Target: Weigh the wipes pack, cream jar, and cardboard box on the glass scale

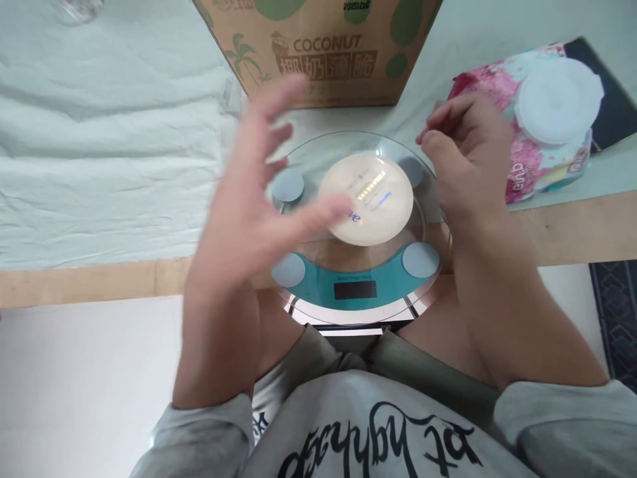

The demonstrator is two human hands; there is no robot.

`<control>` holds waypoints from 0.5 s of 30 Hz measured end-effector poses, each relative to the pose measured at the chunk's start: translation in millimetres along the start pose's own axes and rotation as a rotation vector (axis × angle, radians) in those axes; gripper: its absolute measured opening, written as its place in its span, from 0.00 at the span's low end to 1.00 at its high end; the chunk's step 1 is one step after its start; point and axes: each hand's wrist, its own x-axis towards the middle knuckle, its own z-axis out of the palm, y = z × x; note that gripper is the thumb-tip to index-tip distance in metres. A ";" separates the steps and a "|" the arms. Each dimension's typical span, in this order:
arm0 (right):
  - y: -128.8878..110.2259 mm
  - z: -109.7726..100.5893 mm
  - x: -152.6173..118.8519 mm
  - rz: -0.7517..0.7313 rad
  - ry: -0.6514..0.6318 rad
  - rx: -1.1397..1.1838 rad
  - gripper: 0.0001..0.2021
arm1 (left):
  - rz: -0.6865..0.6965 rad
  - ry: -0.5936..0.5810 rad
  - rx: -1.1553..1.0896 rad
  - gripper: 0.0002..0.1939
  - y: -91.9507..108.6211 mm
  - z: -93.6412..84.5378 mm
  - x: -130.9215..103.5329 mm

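A round cream-coloured tub [367, 199] with printed lettering on top rests on a clear glass scale [355, 143]. The scale has a teal band around a dark display [355, 290] and round grey pads. My left hand [249, 192] is raised over the scale's left side, slightly blurred. Its fingers are spread and it holds nothing; its thumb overlaps the tub in view, and whether they touch I cannot tell. Beyond the scale's right rim hovers my right hand [468, 153], fingers curled and thumb tip close to the index finger. Whatever might be between them is hidden.
Behind the scale stands a brown cardboard box [343, 86] marked COCONUT. To the right lies a pink and blue package [527, 159] with a translucent white round lid [560, 99] on it, beside a dark flat object [604, 99]. The scale overhangs the wooden table edge [94, 282].
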 end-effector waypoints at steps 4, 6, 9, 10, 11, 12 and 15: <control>16.0 -1.6 2.3 0.190 -0.001 0.090 0.13 | -0.237 0.436 0.080 0.23 -62.8 -27.8 14.8; 16.3 -2.4 3.1 0.242 0.006 0.127 0.13 | -0.418 0.382 0.210 0.30 -94.3 -35.1 14.2; 11.7 -1.3 3.6 0.284 0.018 0.151 0.11 | -0.453 0.246 0.323 0.32 -123.5 -40.0 8.7; 10.0 -0.5 3.5 0.289 0.023 0.151 0.10 | -0.435 0.233 0.334 0.30 -128.4 -40.2 7.5; 8.3 0.4 3.4 0.290 0.025 0.148 0.09 | -0.417 0.234 0.327 0.28 -131.5 -39.9 7.3; 7.0 1.3 3.2 0.288 0.027 0.144 0.09 | -0.407 0.250 0.301 0.25 -133.1 -39.0 8.1; 4.9 2.6 2.3 0.277 0.024 0.125 0.08 | -0.430 0.283 0.225 0.15 -132.8 -35.1 15.5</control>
